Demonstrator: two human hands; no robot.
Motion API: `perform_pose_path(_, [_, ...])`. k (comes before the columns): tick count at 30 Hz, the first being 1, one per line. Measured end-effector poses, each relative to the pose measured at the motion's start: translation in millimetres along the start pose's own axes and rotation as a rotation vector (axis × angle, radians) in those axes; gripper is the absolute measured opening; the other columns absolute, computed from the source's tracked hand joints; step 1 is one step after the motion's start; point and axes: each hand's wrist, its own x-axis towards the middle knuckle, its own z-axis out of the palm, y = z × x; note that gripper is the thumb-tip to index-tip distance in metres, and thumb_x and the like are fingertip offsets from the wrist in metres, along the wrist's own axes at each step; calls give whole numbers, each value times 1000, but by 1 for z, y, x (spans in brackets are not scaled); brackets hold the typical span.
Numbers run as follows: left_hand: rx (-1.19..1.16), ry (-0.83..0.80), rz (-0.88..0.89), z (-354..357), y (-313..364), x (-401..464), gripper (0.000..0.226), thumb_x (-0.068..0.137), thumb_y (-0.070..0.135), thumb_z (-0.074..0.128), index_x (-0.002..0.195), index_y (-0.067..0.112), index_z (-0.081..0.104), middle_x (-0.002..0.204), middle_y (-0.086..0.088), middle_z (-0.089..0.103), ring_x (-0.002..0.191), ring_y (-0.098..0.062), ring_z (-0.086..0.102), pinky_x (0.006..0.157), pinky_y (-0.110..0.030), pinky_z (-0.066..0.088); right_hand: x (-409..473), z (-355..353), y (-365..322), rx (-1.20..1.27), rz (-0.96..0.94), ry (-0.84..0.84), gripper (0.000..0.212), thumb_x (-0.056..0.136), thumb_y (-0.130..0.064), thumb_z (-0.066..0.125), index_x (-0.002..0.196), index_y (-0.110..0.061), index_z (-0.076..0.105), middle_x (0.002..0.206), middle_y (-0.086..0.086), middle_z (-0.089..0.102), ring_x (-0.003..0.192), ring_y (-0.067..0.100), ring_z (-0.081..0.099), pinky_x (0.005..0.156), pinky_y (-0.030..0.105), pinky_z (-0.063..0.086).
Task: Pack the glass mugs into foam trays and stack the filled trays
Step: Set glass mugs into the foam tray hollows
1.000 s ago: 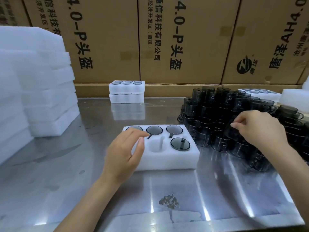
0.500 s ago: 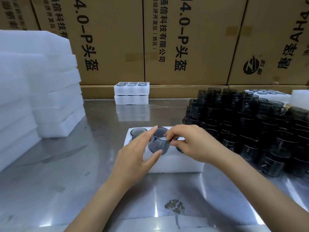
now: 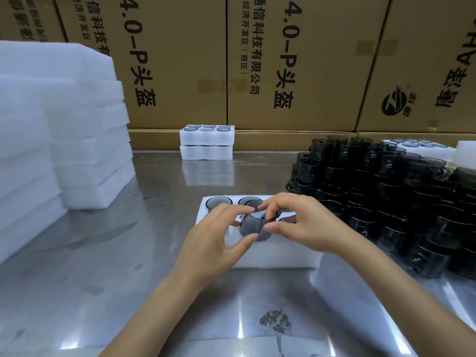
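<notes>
From the head camera, both hands meet over a white foam tray (image 3: pixel 278 256) at the middle of the steel worktop (image 3: pixel 103 279). The left hand (image 3: pixel 219 235) pinches a smoky glass mug (image 3: pixel 253 226) from the 9 o'clock side, thumb under its lower wall and fingertips at its rim. The right hand (image 3: pixel 306 225) pinches the same mug from 3 o'clock, so each grip is clamped on the glass. The mug is tilted and sits above the tray's near row of pockets; whether it touches the foam cannot be told. Two mugs already sit in the far row at the tray's 11 and 12 o'clock pockets.

At 3 o'clock from the tray stands a dense pile of dark glass mugs (image 3: pixel 386 197). At 12 o'clock, against the cardboard boxes (image 3: pixel 296 60), two filled trays (image 3: pixel 207 143) are stacked one on the other. At 9 to 10 o'clock rise tall stacks of foam trays (image 3: pixel 77 130).
</notes>
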Motion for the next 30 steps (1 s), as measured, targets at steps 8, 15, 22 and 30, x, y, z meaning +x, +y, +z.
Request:
perform_pose_path(8, [58,-7,3,-1,2,0,35,78,46,65,111,44,51,103,20,56,88,4,56,68,-31,51,4,0,10,138,32,-86,24,85,-12,68,73,-31,59,112,-19,62,98,-6,56,69,12,44])
perform_pose_path(15, [102,-20,-60,0,5,1,29,77,45,70,101,37,56,100,15,55,88,0,54,67,-30,50,9,2,8,109,21,-153,25,89,-8,63,77,-28,55,119,-16,59,103,-13,51,82,13,43])
perform_pose_path(22, [206,-47,2,-7,5,-1,54,80,59,55,130,42,48,125,24,51,110,3,49,77,-23,50,-10,2,5,12,-35,131,28,86,-27,67,110,-36,57,118,-24,54,112,-5,50,95,18,38])
perform_pose_path(30, [272,-235,233,-2,6,-2,75,85,50,54,148,21,27,156,-1,21,141,-14,31,112,-31,29,-31,31,10,-350,-113,53,56,92,-52,34,145,-35,30,147,-29,22,137,-9,20,116,23,12])
